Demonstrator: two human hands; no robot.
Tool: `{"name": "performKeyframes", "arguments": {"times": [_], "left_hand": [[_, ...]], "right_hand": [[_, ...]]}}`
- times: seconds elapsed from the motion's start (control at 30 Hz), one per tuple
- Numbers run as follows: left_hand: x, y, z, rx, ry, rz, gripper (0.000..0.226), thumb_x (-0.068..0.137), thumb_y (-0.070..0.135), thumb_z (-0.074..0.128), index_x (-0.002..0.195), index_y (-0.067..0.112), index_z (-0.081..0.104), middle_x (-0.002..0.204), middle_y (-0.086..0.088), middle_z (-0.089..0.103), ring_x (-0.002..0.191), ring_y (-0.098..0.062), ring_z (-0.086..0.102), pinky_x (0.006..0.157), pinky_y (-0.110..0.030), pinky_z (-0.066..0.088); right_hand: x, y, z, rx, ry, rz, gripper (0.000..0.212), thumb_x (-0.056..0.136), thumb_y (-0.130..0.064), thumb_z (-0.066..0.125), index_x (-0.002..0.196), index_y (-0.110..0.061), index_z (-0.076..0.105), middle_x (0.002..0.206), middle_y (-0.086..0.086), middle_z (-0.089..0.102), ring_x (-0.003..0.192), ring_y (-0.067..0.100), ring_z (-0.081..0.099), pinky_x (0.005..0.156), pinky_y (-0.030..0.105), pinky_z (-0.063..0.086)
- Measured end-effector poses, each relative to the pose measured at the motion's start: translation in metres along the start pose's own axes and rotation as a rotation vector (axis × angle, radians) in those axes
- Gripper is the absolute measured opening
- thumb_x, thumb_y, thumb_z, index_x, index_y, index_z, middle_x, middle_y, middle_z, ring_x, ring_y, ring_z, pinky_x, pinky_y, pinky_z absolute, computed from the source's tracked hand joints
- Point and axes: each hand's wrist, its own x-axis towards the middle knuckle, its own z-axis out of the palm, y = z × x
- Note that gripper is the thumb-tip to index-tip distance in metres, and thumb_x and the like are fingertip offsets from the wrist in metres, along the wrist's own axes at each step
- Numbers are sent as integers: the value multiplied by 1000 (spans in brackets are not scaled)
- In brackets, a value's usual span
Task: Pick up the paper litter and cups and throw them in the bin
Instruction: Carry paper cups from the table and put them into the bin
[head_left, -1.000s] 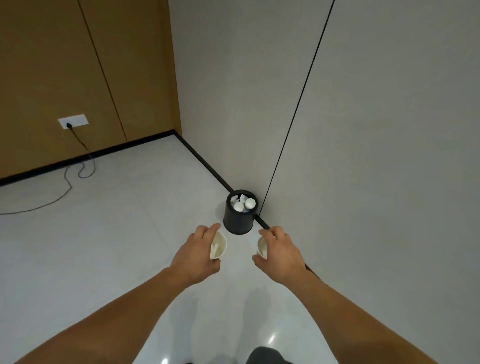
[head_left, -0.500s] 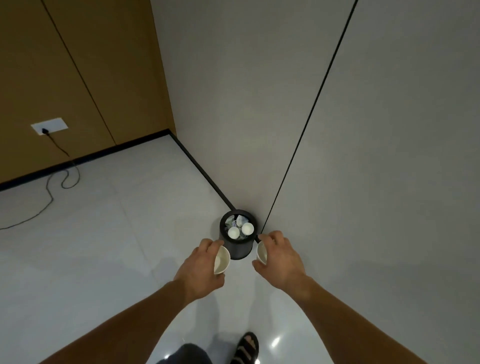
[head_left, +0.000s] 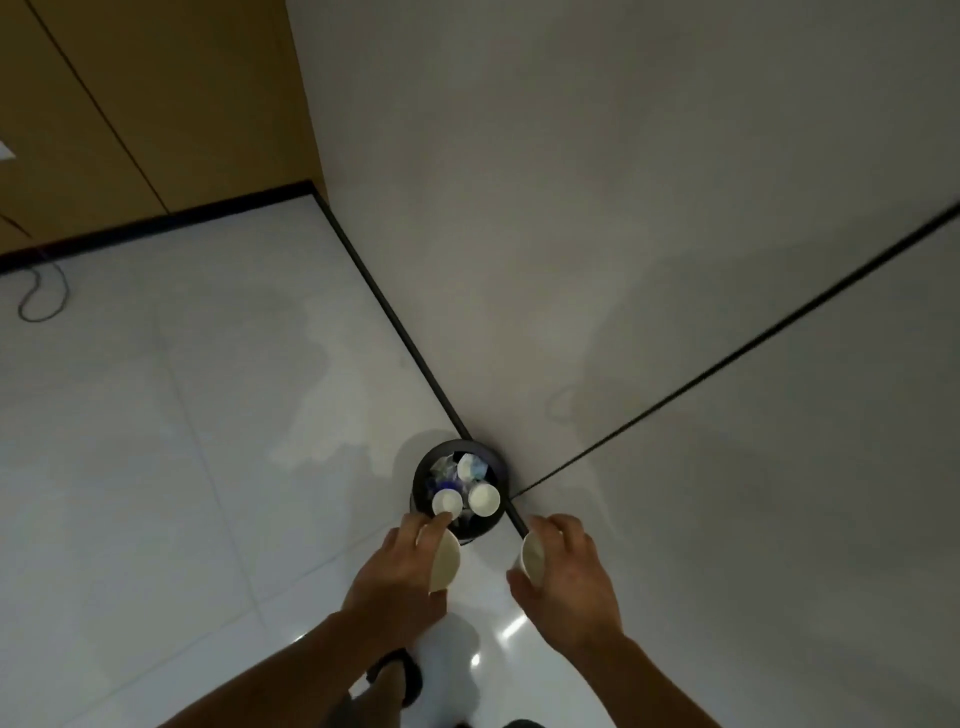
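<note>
The black bin (head_left: 418, 483) is drawing in, now lying just ahead. My left hand (head_left: 395, 577), gripping a paper cup (head_left: 445, 564), is nearest the bin's rim; my right hand (head_left: 569, 584) is gripping a second cup (head_left: 534, 558) beside the bin.

The floor (head_left: 156, 467) is laid with large, glossy white tiles, with thin joints (head_left: 193, 415) running between them. Two bright spots of light (head_left: 511, 626) reflect off it near the bottom of the view. A plain grey wall (head_left: 571, 182) fills the right side and is crossed by a thin black seam (head_left: 727, 364). At the far left it meets a wood-panelled wall (head_left: 182, 104) in a corner. A black skirting (head_left: 156, 226) runs along the foot of both walls. A dark cable (head_left: 44, 293) loops on the floor near the wood panels, and a white socket plate (head_left: 5, 150) shows at the left edge.
</note>
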Motion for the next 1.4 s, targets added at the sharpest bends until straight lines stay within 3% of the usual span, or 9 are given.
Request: {"name": "performKeyframes", "arguments": {"times": [0.2,0.37,0.57,0.73,0.87,1.03,1.2,1.3,1.4], "left_hand": [[119,-58,73,-23,-55,-50,86,79,39,70,144,30,16,138,6,30,117,-11,43,88,-20,48],[197,-99,158,18,-42,-81,81,79,37,71,144,24,24,137,2,35,116,-15,45,90,-23,47],[242,-148,233,29,-4,-128,84,76,33,75,145,22,28,134,-1,40,115,-20,45,90,-28,44],[250,-161,265,69,2,-125,87,70,32,80,143,20,34,133,-4,43,120,-24,44,94,-35,43],[265,-161,271,137,102,-102,87,62,31,84,137,18,41,125,-6,51,115,-28,49,93,-40,45],[280,-177,271,226,119,-142,102,55,46,84,139,17,35,122,-8,52,109,-30,51,91,-42,44],[275,-186,292,309,90,-63,101,67,65,66,146,16,24,136,-10,47,127,-34,40,109,-49,29],[269,-192,298,318,48,-91,100,78,71,45,152,17,4,155,-12,25,145,-34,15,118,-50,7],[267,-194,301,308,23,-84,86,87,68,24,150,20,-10,160,-10,10,148,-30,-3,118,-49,-4]], "right_hand": [[114,43,86,39,-23,34,61,83,-46,69,134,-27,43,132,-8,41,113,9,48,84,16,44],[200,84,178,71,-24,-15,63,83,-38,72,136,-20,44,130,0,45,114,17,50,85,30,53],[246,123,262,22,-64,-101,69,80,-37,77,138,-15,45,134,8,45,116,25,51,81,33,54],[266,146,291,14,-55,-149,71,77,-36,80,137,-13,49,133,11,50,117,28,53,81,32,53],[280,155,295,36,20,-181,69,77,-35,80,135,-11,51,132,13,51,117,29,53,79,26,47],[291,157,300,-4,25,-249,70,79,-38,77,137,-9,50,136,14,48,121,29,52,87,33,53],[291,164,319,-173,-45,-329,84,80,-46,72,147,-8,37,151,16,37,140,35,34,105,47,43],[286,171,326,-281,-118,-364,106,72,-49,79,153,-9,23,158,16,24,148,34,15,115,52,28],[286,172,326,-307,-150,-353,113,70,-53,79,155,-11,17,161,16,17,149,34,8,116,54,23]]}}
